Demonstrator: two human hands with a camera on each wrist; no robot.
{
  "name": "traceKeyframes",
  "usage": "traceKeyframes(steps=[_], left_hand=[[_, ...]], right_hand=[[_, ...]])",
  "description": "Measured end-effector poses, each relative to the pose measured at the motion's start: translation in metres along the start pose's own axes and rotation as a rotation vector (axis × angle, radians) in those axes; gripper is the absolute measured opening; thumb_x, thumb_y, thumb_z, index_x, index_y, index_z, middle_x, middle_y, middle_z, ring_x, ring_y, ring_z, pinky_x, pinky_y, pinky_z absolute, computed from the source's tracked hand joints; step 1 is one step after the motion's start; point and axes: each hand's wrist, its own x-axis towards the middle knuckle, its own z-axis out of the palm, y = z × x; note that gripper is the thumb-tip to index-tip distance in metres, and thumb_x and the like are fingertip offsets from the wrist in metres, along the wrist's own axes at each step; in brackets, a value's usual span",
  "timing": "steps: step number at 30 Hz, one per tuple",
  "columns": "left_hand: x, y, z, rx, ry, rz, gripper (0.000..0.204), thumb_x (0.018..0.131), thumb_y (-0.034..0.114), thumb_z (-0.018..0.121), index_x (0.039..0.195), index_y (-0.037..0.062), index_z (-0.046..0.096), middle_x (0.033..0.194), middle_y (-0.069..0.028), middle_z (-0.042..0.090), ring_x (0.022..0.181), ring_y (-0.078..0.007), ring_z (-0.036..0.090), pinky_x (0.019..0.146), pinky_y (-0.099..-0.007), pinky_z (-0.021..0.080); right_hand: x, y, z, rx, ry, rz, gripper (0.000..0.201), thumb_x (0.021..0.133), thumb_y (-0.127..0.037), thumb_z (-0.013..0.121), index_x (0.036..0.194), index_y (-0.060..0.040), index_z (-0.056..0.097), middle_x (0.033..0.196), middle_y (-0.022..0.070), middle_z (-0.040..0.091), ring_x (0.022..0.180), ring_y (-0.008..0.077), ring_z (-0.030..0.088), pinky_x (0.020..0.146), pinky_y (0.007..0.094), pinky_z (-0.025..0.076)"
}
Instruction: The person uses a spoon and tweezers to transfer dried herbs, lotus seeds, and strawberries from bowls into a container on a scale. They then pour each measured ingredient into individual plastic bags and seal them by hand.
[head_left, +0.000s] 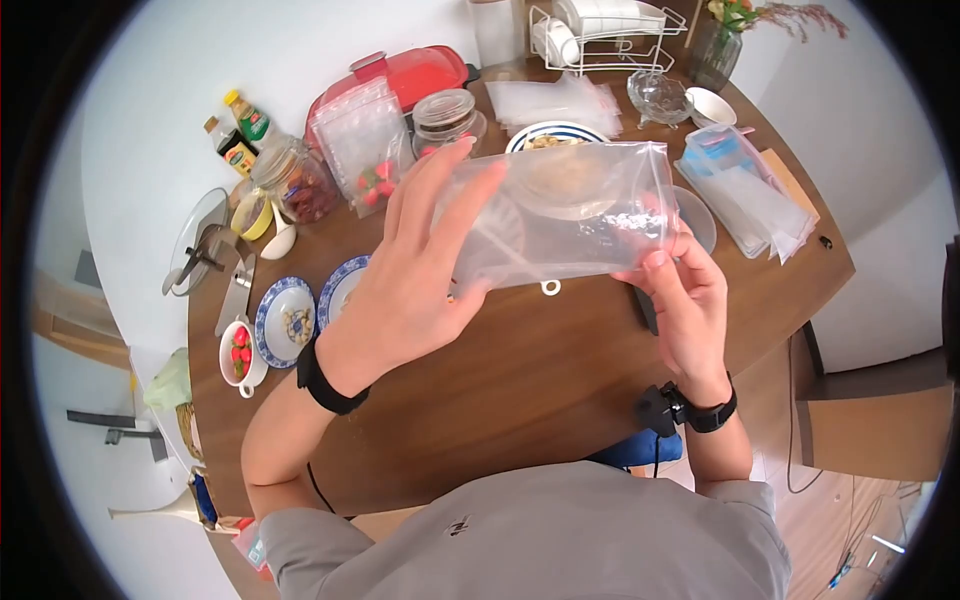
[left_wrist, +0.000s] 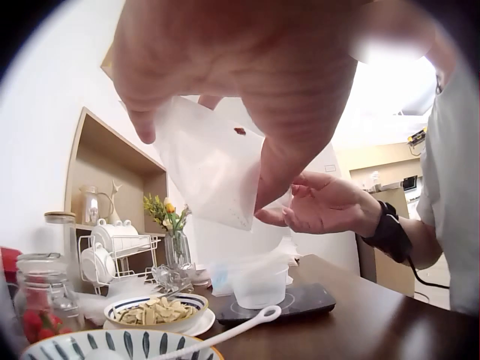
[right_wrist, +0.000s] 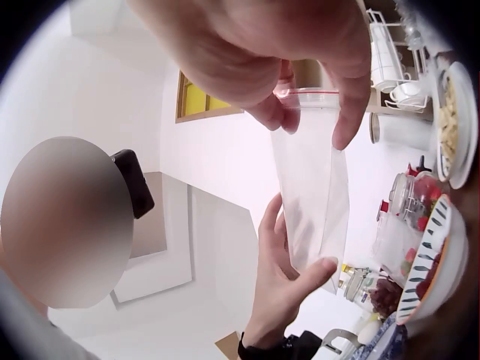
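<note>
A clear zip bag (head_left: 590, 185) is held up sideways over the table between both hands. My left hand (head_left: 400, 270) grips its left end, thumb on one side and long fingers spread along the other. My right hand (head_left: 690, 310) pinches the right end with thumb and fingertips. In the right wrist view, a red zip line runs across the zip bag (right_wrist: 311, 172) at that end. Below the bag are a bowl of pale slices (left_wrist: 157, 310), a striped dish (left_wrist: 124, 341) with a white spoon (left_wrist: 247, 324), and a plastic tub (left_wrist: 259, 289) on a black scale (left_wrist: 319, 298).
Flat bags (head_left: 745, 195) lie at the right, more bags (head_left: 555, 100) at the back. Glass jars (head_left: 300, 180), a red lidded pan (head_left: 410, 75) and a cup rack (head_left: 610, 40) stand behind. A knife (head_left: 236, 300), blue-rimmed plates (head_left: 268, 340) and a cup of strawberries (head_left: 228, 365) are left.
</note>
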Motion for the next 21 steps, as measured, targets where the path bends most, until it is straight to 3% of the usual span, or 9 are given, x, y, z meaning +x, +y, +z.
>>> traceKeyframes(steps=[4, 7, 9, 11, 13, 14, 15, 17, 21], left_hand=[[-0.023, -0.003, 0.007, 0.019, 0.034, -0.016, 0.094, 0.066, 0.001, 0.075, 0.147, 0.0096, 0.028, 0.152, -0.0171, 0.024, 0.139, -0.0363, 0.027, 0.113, -0.0470, 0.026], [-0.043, 0.001, 0.019, -0.061, 0.329, -0.117, 0.106, 0.064, -0.001, 0.079, 0.151, 0.0126, 0.020, 0.151, -0.0194, 0.022, 0.140, -0.0378, 0.026, 0.111, -0.0495, 0.030], [-0.058, 0.016, 0.024, -1.050, 0.194, -0.402, 0.113, 0.066, 0.006, 0.085, 0.152, 0.0118, 0.012, 0.152, -0.0162, 0.022, 0.140, -0.0324, 0.028, 0.112, -0.0491, 0.031], [-0.066, 0.023, 0.034, -1.267, 0.191, -0.449, 0.112, 0.069, 0.009, 0.085, 0.152, 0.0108, 0.011, 0.150, -0.0138, 0.028, 0.137, -0.0278, 0.035, 0.108, -0.0467, 0.037], [-0.067, 0.026, 0.030, -1.492, 0.008, -0.651, 0.103, 0.074, 0.013, 0.081, 0.152, 0.0073, 0.014, 0.143, -0.0173, 0.044, 0.124, -0.0271, 0.051, 0.095, -0.0382, 0.049], [-0.071, 0.023, 0.034, -1.394, 0.007, -0.670, 0.079, 0.080, 0.011, 0.075, 0.145, 0.0020, 0.032, 0.129, -0.0172, 0.058, 0.113, -0.0244, 0.060, 0.088, -0.0346, 0.053], [-0.075, 0.023, 0.033, -1.391, 0.020, -0.672, 0.079, 0.080, 0.011, 0.075, 0.145, 0.0020, 0.032, 0.129, -0.0172, 0.058, 0.113, -0.0244, 0.060, 0.088, -0.0346, 0.053], [-0.081, 0.024, 0.031, -1.349, -0.118, -0.977, 0.051, 0.086, 0.009, 0.069, 0.132, -0.0023, 0.049, 0.119, -0.0179, 0.063, 0.107, -0.0242, 0.064, 0.089, -0.0355, 0.053], [-0.078, 0.035, 0.031, -1.376, 0.045, -0.802, 0.033, 0.090, 0.010, 0.064, 0.120, -0.0025, 0.058, 0.111, -0.0178, 0.067, 0.102, -0.0249, 0.067, 0.089, -0.0369, 0.053]], right_hand=[[-0.005, -0.007, 0.002, -0.074, -0.001, -0.017, 0.008, 0.094, -0.005, 0.058, 0.092, 0.0007, 0.063, 0.145, 0.0169, 0.036, 0.111, 0.0220, 0.059, 0.084, 0.0359, 0.057], [-0.011, -0.009, -0.010, -0.118, 0.037, -0.017, 0.008, 0.094, -0.004, 0.057, 0.091, 0.0008, 0.062, 0.143, 0.0166, 0.039, 0.108, 0.0217, 0.060, 0.082, 0.0348, 0.057], [-0.018, -0.011, -0.005, -0.112, 0.060, -0.029, 0.007, 0.094, -0.004, 0.058, 0.091, 0.0003, 0.062, 0.140, 0.0160, 0.043, 0.105, 0.0201, 0.061, 0.080, 0.0333, 0.056], [-0.026, -0.010, -0.003, -0.132, 0.039, 0.000, 0.007, 0.093, -0.004, 0.059, 0.089, -0.0004, 0.062, 0.140, 0.0159, 0.043, 0.103, 0.0184, 0.060, 0.078, 0.0323, 0.056], [-0.033, -0.007, -0.005, -0.141, 0.019, 0.053, 0.006, 0.093, -0.004, 0.060, 0.088, -0.0008, 0.062, 0.138, 0.0154, 0.045, 0.102, 0.0173, 0.060, 0.080, 0.0319, 0.055], [-0.036, -0.006, -0.007, -0.152, 0.016, 0.096, 0.005, 0.092, -0.004, 0.060, 0.087, -0.0012, 0.062, 0.137, 0.0148, 0.047, 0.102, 0.0162, 0.059, 0.081, 0.0316, 0.054], [-0.039, -0.003, -0.010, -0.152, 0.004, 0.095, 0.005, 0.092, -0.004, 0.060, 0.087, -0.0012, 0.062, 0.137, 0.0148, 0.047, 0.102, 0.0162, 0.059, 0.081, 0.0316, 0.054], [-0.043, 0.000, -0.018, -0.288, 0.017, -0.025, 0.006, 0.091, -0.002, 0.062, 0.085, -0.0014, 0.061, 0.132, 0.0131, 0.051, 0.100, 0.0135, 0.057, 0.084, 0.0287, 0.048], [-0.052, -0.005, -0.014, -0.332, 0.047, -0.013, 0.007, 0.089, -0.002, 0.064, 0.083, -0.0012, 0.061, 0.114, 0.0083, 0.060, 0.092, 0.0097, 0.054, 0.081, 0.0246, 0.043]])
